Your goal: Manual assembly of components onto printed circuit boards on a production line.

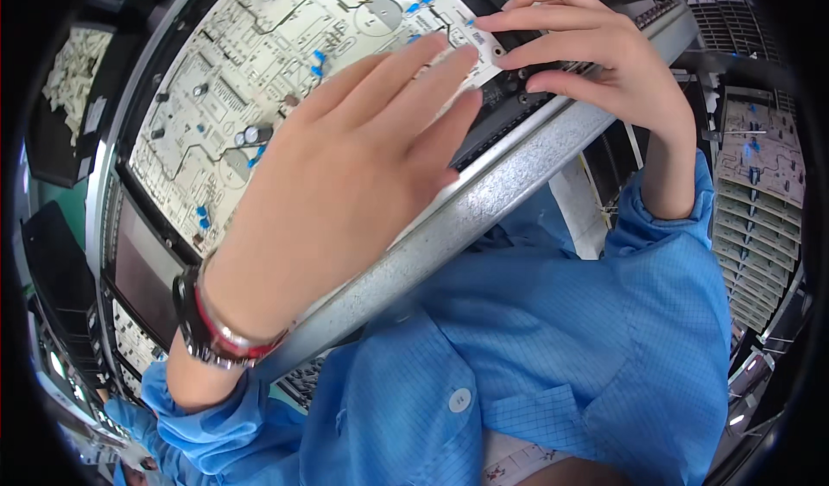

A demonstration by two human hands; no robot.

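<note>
A white circuit board [250,28] sits in a black frame, with blue and black components standing on it. My left hand [328,175] lies over the board's near side, fingers stretched out, nothing visible in them; what is under the palm is hidden. At the board's right corner, my right hand [596,59] has its fingers extended and the thumb apart. Its fingertips are at the board's edge, close to a small screw hole, and no held part shows between them. A bracelet and a dark watch band [194,318] circle my left wrist.
A metal rail [466,218] runs diagonally between the board and my body. To the right, a rack holds several stacked circuit boards [751,227]. A black bin of pale small parts [73,80] stands at the far left. Another person's blue sleeve [129,421] shows at lower left.
</note>
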